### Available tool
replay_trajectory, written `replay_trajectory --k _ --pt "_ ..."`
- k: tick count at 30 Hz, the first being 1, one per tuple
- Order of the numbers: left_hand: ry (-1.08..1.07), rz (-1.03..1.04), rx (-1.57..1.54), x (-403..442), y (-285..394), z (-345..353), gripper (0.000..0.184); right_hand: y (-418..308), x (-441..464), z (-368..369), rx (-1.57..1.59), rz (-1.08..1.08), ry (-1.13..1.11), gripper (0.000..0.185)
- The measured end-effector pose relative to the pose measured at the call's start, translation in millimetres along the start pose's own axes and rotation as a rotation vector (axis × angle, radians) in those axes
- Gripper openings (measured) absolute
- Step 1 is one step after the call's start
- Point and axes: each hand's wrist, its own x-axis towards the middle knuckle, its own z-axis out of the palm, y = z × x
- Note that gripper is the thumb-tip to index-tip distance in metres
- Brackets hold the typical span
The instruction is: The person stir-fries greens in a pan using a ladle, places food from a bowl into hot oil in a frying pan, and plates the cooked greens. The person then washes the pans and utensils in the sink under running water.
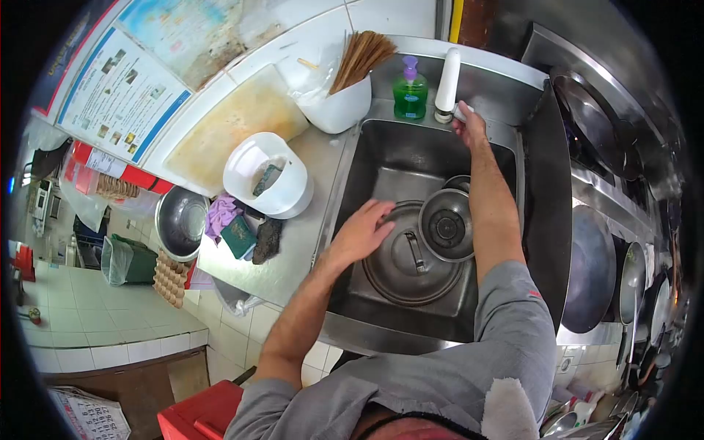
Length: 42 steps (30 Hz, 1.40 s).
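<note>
My right hand [471, 128] is closed around the small handle at the base of the white faucet [449, 77] at the sink's back edge. My left hand [362, 233] hovers over the left part of the metal sink [378, 143], fingers loosely stretched and nothing in them. Below it in the basin lies a round metal lid [392, 258] with a bar handle. A small metal bowl [446, 227] rests partly over the lid, and another round piece behind it is mostly hidden. Green liquid soap in a pump bottle [410, 92] stands left of the faucet.
Left of the sink, the steel counter [282, 253] bears a white tub [268, 176], a purple cloth [220, 215], a green scouring pad [238, 237] and a dark scrubber [267, 240]. A white container [341, 110] holds a straw brush. Woks [587, 268] stand beyond the right partition.
</note>
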Motion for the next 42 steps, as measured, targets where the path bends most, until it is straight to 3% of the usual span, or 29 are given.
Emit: replay_trajectory --k 2,3,5,7,9,10,12,13,15,16,18,20,21,22,23,25,27,29,30,31,32,33,34,35,37,40,42 --pt "-0.013 0.142 0.058 34.4 4.4 4.5 0.035 3.3 6.3 -16.7 0.091 -0.091 -0.224 0.03" --pt "-0.015 0.108 0.076 52.9 9.2 6.8 0.034 -2.4 -13.8 -8.8 0.142 -0.156 -0.078 0.027" --pt "-0.018 -0.013 -0.132 90.5 9.8 17.6 0.036 0.0 -17.6 -11.1 0.049 -0.255 -0.037 0.041" --pt "-0.093 -0.119 -0.456 126.5 12.8 25.1 0.039 -2.2 -25.2 -6.9 0.02 -0.277 -0.013 0.044" --pt "-0.027 -0.264 -0.681 148.8 25.8 37.2 0.033 -1.2 -24.3 -7.0 -0.084 -0.33 0.016 0.049" --pt "-0.035 -0.265 -0.685 157.4 26.6 45.1 0.033 4.3 -20.8 -7.6 -0.086 -0.329 0.025 0.049" --pt "0.029 -0.332 -0.837 168.5 23.7 59.1 0.024 24.9 -13.1 -10.0 -0.322 -0.605 0.204 0.053" --pt "0.023 -0.338 -0.842 171.3 19.4 64.1 0.024 35.6 -24.9 -11.4 -0.327 -0.599 0.208 0.053" --pt "0.017 -0.378 -0.968 173.4 9.5 74.5 0.022 68.9 -81.6 -18.7 -0.649 -0.722 0.543 0.055" --pt "0.012 -0.378 -0.973 172.6 5.6 78.3 0.022 93.5 -116.5 -25.6 -0.844 -0.643 0.68 0.051" --pt "0.041 -0.439 -0.996 171.6 -0.4 82.6 0.019 156.5 -178.3 -48.2 -1.048 -0.286 0.949 0.053" --pt "0.05 -0.448 -0.982 170.0 -1.1 85.1 0.018 224.7 -222.2 -68.7 -1.082 0.248 1.105 0.07" --pt "0.063 -0.458 -0.97 169.5 -1.2 87.2 0.018 222.9 -242.1 -61.4 -0.7 0.486 1.127 0.068" --pt "0.056 -0.458 -0.972 167.9 -1.5 90.0 0.018 218.6 -256.2 -53.8 -0.308 0.703 1.115 0.067" --pt "0.045 -0.441 -0.961 165.8 -1.8 92.4 0.017 226.9 -256.2 -55.7 -0.305 0.703 1.122 0.067" --pt "0.033 -0.411 -0.944 166.3 0.3 90.3 0.016 261.0 -234.9 -59.7 -0.079 0.286 0.903 0.065" --pt "0.041 -0.391 -0.877 159.8 0.6 85.6 0.016 338.1 -163.9 -92.9 -0.051 0.237 0.643 0.067" --pt "0.086 -0.356 -0.905 161.4 -6.9 80.1 0.009 260.7 -166.1 -42.9 -0.659 0.261 0.523 0.064" --pt "0.094 -0.387 -0.889 164.4 -11.1 75.5 0.009 234.5 -165.0 -24.8 -0.771 0.103 0.53 0.052" --pt "0.142 -0.376 -0.924 163.0 -10.0 71.1 0.013 181.7 -174.5 1.4 -0.818 0.132 0.535 0.04" --pt "0.215 -0.389 -0.98 163.6 -9.6 72.6 0.011 184.8 -159.0 10.2 -0.931 -0.246 0.589 0.031" --pt "0.178 -0.354 -0.941 165.0 -10.2 72.8 0.009 158.5 -149.9 27.4 -0.551 -0.256 0.451 0.032" --pt "0.204 -0.298 -0.872 165.0 -11.2 79.1 0.008 165.2 -119.6 41.5 -0.242 -0.372 0.353 0.02" --pt "0.224 -0.303 -0.788 161.4 2.2 83.1 0.003 124.9 -129.3 55.9 0.258 -0.064 0.143 0.009" --pt "0.286 -0.262 -0.81 164.5 1.4 97.9 0.004 103.0 -113.2 63.3 0.6 0.03 -0.062 0.011" --pt "0.369 -0.313 -1.026 176.4 -10.5 97.8 0.009 90.1 -105.1 70.6 0.761 0.069 -0.084 0.014" --pt "0.452 -0.264 -0.882 188.7 -25.6 103.5 0.018 71.9 -131.2 77.9 0.751 -0.011 -0.071 0.01"
